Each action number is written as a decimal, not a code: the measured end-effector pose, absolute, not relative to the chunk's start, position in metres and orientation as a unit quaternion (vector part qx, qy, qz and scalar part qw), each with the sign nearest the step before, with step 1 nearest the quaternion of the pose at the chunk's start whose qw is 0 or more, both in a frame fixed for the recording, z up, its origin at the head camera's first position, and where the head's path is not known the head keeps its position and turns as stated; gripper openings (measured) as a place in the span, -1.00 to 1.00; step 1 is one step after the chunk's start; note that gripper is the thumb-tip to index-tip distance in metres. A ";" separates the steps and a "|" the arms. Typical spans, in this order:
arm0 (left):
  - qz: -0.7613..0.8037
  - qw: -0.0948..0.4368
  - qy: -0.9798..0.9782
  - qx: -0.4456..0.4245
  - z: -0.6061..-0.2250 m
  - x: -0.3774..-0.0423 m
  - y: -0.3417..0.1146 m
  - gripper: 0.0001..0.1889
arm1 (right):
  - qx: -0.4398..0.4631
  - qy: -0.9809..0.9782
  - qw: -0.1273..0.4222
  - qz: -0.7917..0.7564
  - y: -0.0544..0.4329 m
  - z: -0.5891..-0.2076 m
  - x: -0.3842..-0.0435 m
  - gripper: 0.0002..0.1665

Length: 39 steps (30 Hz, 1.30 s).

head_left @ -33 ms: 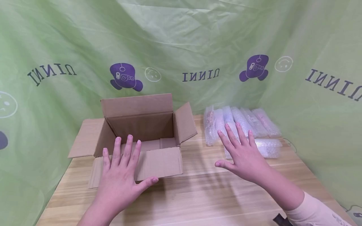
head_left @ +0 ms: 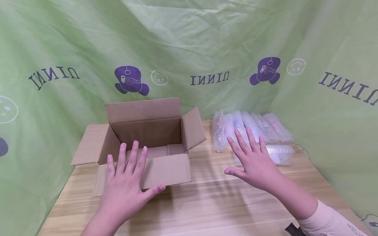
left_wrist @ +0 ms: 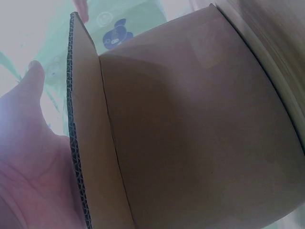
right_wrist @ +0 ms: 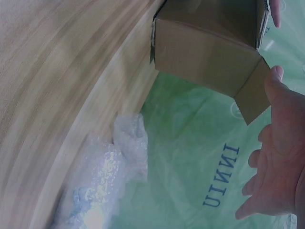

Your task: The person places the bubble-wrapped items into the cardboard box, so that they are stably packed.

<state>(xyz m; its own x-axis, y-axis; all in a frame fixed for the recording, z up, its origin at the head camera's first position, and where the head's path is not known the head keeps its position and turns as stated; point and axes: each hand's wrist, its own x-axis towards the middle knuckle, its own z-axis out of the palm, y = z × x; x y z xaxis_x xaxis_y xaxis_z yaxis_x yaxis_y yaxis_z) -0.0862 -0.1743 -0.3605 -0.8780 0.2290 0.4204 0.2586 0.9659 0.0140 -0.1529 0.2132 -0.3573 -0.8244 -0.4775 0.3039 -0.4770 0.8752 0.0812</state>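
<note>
An open cardboard box [head_left: 150, 132] stands on the left of the table with its flaps folded outward. Over its front flap [head_left: 166, 170] is my left hand [head_left: 125, 186], palm down with fingers spread, holding nothing. In the left wrist view that hand [left_wrist: 31, 148] appears beside the flap's corrugated edge, with the box's front wall [left_wrist: 195, 119] below. My right hand [head_left: 255, 167] hovers with spread fingers near several bubble-wrapped packages [head_left: 251, 126] and partly covers one lying crosswise in front [head_left: 280, 154]. Nothing is in this hand [right_wrist: 281, 152] in the right wrist view either.
The wooden table [head_left: 200, 206] reaches back to a green printed cloth [head_left: 189, 42] hanging behind and at both sides. A thin cable [head_left: 304, 150] runs by the right edge. Some dark object [head_left: 295, 229] shows beside the right sleeve [head_left: 325, 219].
</note>
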 end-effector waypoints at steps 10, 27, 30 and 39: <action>-0.038 0.216 -0.967 -0.128 -0.358 -0.087 -0.176 0.21 | 0.240 -0.959 0.148 0.006 0.217 -0.355 -0.154 0.22; -0.106 0.187 -0.976 -0.043 -0.330 -0.099 -0.229 0.25 | 0.200 -0.969 0.139 0.043 0.251 -0.336 -0.178 0.24; -0.122 0.179 -0.975 -0.038 -0.330 -0.104 -0.244 0.26 | 0.185 -0.972 0.135 0.052 0.261 -0.330 -0.184 0.25; -0.148 0.163 -0.972 -0.083 -0.336 -0.116 -0.273 0.28 | 0.176 -0.971 0.138 0.080 0.292 -0.332 -0.197 0.33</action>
<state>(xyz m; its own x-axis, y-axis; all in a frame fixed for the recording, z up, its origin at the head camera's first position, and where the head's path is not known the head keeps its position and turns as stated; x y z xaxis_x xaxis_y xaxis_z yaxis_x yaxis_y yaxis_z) -0.1159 -0.2733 -0.3359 -0.9331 0.1127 0.3414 0.2089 0.9428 0.2599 -0.1974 0.2919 -0.3318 -0.9003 -0.3195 0.2957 -0.3636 0.9254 -0.1070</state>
